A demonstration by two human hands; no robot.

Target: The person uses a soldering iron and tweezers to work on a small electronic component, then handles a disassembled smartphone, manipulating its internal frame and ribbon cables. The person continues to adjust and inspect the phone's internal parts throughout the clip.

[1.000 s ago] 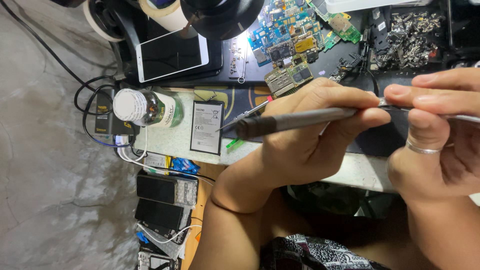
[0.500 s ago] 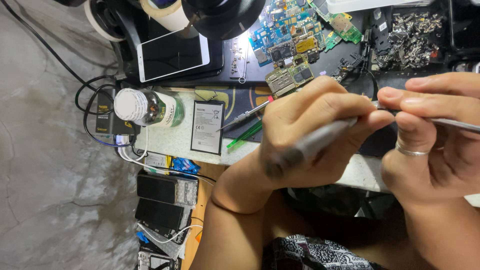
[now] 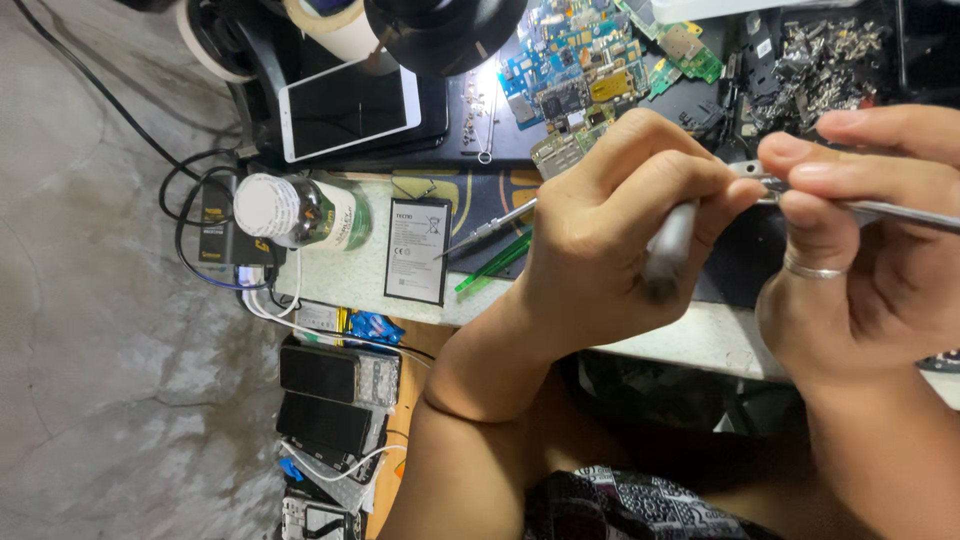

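nearest the camera, the left hand is closed around a grey pen-shaped tool, thumb and forefinger pinching its upper end while the blurred lower end points down toward the wrist. just beside it, the right hand, with a ring on 1 finger, grips a thin flat metal piece between thumb and fingertips; the piece runs off to the right edge. the tip of the tool meets the near end of that metal piece, both held above a dark work mat on the pale bench. further left on the bench lie a flat phone battery, a green stick and a bottle with a white cap. beyond them sit a white tablet, blue and green circuit boards and a heap of small metal parts.
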